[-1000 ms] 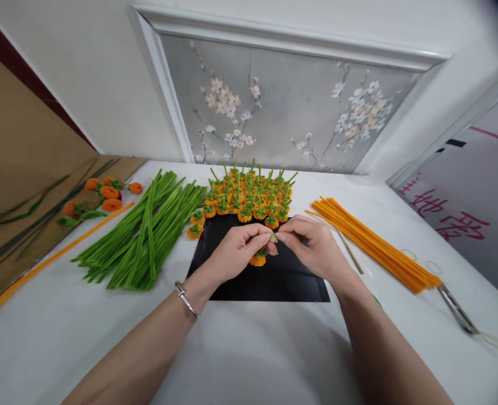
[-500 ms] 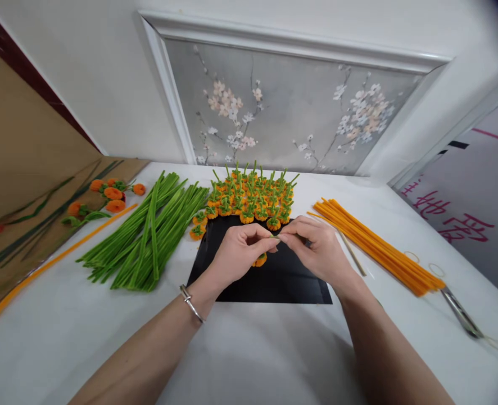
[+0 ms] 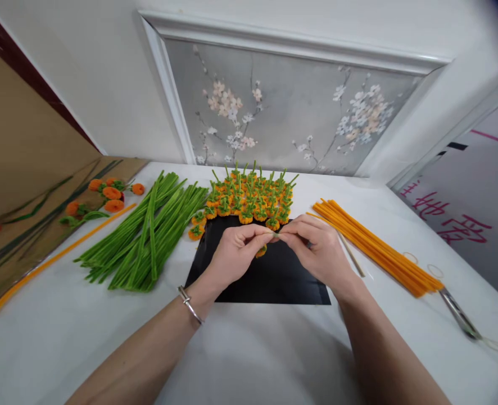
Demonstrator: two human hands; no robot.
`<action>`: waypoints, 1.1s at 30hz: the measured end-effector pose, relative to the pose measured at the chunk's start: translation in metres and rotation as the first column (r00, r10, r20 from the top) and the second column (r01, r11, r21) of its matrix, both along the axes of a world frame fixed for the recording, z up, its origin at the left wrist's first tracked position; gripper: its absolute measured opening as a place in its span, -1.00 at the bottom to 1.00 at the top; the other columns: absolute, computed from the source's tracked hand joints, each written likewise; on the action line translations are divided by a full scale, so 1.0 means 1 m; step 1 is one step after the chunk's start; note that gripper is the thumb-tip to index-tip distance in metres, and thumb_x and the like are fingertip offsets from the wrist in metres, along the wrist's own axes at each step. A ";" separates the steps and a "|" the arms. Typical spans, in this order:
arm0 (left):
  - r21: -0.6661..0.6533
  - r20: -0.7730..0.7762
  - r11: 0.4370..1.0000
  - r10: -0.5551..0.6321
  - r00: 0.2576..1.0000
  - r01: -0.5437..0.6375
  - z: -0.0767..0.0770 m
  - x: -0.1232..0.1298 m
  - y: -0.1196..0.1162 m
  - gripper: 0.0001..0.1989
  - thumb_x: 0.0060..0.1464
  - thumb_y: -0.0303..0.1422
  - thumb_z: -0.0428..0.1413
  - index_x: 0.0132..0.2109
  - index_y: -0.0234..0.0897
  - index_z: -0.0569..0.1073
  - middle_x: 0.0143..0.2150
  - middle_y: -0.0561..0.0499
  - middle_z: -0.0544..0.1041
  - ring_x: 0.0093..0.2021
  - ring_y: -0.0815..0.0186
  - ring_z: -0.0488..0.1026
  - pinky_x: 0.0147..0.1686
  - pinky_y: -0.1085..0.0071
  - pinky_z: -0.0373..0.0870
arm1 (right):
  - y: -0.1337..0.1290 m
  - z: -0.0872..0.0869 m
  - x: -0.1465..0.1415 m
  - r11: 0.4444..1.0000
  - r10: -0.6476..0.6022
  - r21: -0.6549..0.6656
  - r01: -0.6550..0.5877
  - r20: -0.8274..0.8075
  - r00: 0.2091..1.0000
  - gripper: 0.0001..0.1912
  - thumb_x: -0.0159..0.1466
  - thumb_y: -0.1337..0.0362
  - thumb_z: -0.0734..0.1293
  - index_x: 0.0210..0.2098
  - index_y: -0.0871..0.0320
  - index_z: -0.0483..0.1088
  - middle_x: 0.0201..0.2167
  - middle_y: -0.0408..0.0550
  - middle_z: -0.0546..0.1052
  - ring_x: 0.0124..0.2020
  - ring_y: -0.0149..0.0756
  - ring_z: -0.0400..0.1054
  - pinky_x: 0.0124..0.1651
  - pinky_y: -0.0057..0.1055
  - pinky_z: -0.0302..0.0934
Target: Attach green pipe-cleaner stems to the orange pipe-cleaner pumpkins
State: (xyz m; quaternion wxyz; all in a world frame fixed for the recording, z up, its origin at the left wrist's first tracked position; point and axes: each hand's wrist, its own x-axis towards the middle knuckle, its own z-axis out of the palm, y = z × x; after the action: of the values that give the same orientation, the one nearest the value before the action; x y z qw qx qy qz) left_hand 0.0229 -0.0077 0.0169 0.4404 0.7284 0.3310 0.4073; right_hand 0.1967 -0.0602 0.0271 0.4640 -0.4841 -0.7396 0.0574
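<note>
Above a black mat [image 3: 270,284], my left hand [image 3: 241,250] and my right hand [image 3: 312,244] meet fingertip to fingertip, both closed in a pinch. Between them is a short piece of green pipe cleaner, mostly covered by the fingers. An orange pipe-cleaner pumpkin [image 3: 261,251] hangs just under the left fingertips, partly hidden by the hand. Right behind my hands, at the mat's far edge, stand rows of finished-looking orange pumpkins [image 3: 247,216] with green tops and upright stems.
Left lies a pile of green pipe cleaners [image 3: 143,242]; right, a bundle of orange pipe cleaners [image 3: 375,247], a thin stick [image 3: 352,256] and a metal-handled tool [image 3: 460,315]. Orange flowers [image 3: 113,194] rest on brown paper [image 3: 42,225] at far left, beside one long orange pipe cleaner [image 3: 59,259].
The pinched fingertips have shifted slightly up and left. The held pumpkin has turned or risen a little, and less of it shows beneath the left hand.
</note>
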 end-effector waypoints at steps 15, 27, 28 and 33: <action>0.032 -0.062 0.993 -0.113 0.992 0.115 0.001 -0.001 -0.004 -0.72 0.24 -0.26 -0.03 -0.35 -0.29 0.46 -0.44 0.07 0.43 -0.43 0.42 0.35 -0.41 0.49 0.27 | -0.002 0.001 -0.002 0.996 -0.051 -0.068 0.052 0.003 0.999 -0.91 0.25 0.29 0.35 -0.38 0.13 0.48 -0.43 -0.09 0.51 -0.41 -0.36 0.38 -0.32 -0.43 0.22; -0.298 0.097 0.925 -0.215 0.972 0.234 -0.002 0.003 -0.004 -0.83 0.12 -0.34 0.12 -0.22 -0.25 0.26 -0.39 -0.01 0.62 -0.36 0.32 0.55 -0.41 0.48 0.33 | -0.001 -0.001 0.002 0.988 -0.073 -0.137 0.071 -0.007 0.997 -0.89 0.24 0.31 0.34 -0.42 0.13 0.47 -0.46 -0.12 0.49 -0.45 -0.39 0.34 -0.37 -0.44 0.16; -0.301 0.100 0.926 -0.207 0.973 0.228 -0.001 0.003 -0.005 -0.82 0.12 -0.34 0.12 -0.25 -0.25 0.24 -0.40 -0.01 0.62 -0.37 0.33 0.55 -0.43 0.49 0.32 | -0.001 0.000 0.002 0.988 -0.070 -0.135 0.068 -0.008 0.998 -0.89 0.24 0.31 0.34 -0.42 0.13 0.47 -0.46 -0.12 0.49 -0.45 -0.39 0.34 -0.37 -0.44 0.16; -0.295 0.160 0.922 -0.210 0.964 0.250 0.001 0.003 -0.006 -0.81 0.15 -0.28 0.11 -0.30 -0.26 0.25 -0.41 -0.02 0.60 -0.35 0.30 0.56 -0.30 0.41 0.42 | -0.002 0.000 0.001 0.989 -0.056 -0.134 0.054 -0.015 0.998 -0.89 0.25 0.32 0.34 -0.41 0.14 0.48 -0.45 -0.11 0.49 -0.44 -0.38 0.34 -0.36 -0.45 0.16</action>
State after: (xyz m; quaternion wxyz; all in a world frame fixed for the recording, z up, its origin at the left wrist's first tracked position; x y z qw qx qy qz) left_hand 0.0261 -0.0135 0.0183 0.6150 0.6561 0.2751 0.3399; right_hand 0.1976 -0.0619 0.0273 0.4390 -0.5339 -0.7159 0.0986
